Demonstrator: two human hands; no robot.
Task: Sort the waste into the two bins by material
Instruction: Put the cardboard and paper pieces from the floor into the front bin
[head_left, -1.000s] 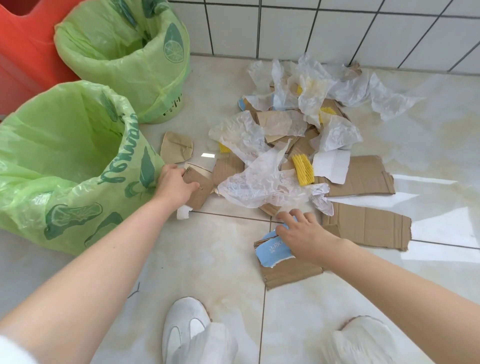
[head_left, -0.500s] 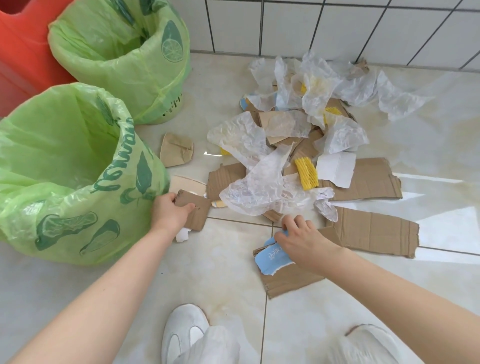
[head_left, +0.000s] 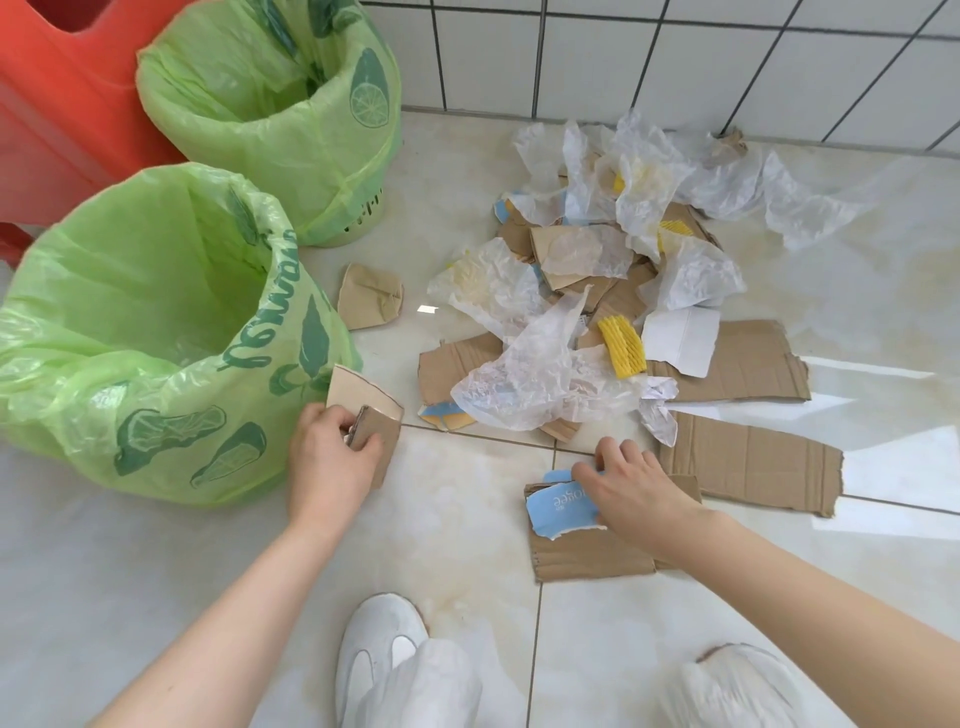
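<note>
- My left hand (head_left: 332, 457) has pulled the brown card scraps (head_left: 371, 415) back toward me since a second ago; it grips them folded between thumb and fingers, right beside the near bin (head_left: 156, 332).
- My right hand (head_left: 631, 486) stays where it was, fingers curled onto the torn blue card (head_left: 558, 506), pinching it; that lies on a flat cardboard piece (head_left: 587, 556) on the floor (head_left: 457, 525).
- The pile (head_left: 597, 312) looks unchanged: crinkled translucent plastic film (head_left: 530, 374), ragged-edged corrugated cardboard sheets (head_left: 748, 462), a ribbed yellow foam sleeve (head_left: 622, 347), and a smooth white card (head_left: 680, 343).
- A creased brown scrap (head_left: 370, 302) lies apart, between the bins and the pile.
- Both bins wear thin, glossy green liners printed with fruit. I see nothing clear inside the near bin; the far bin (head_left: 270, 104) hides its bottom from me.
</note>
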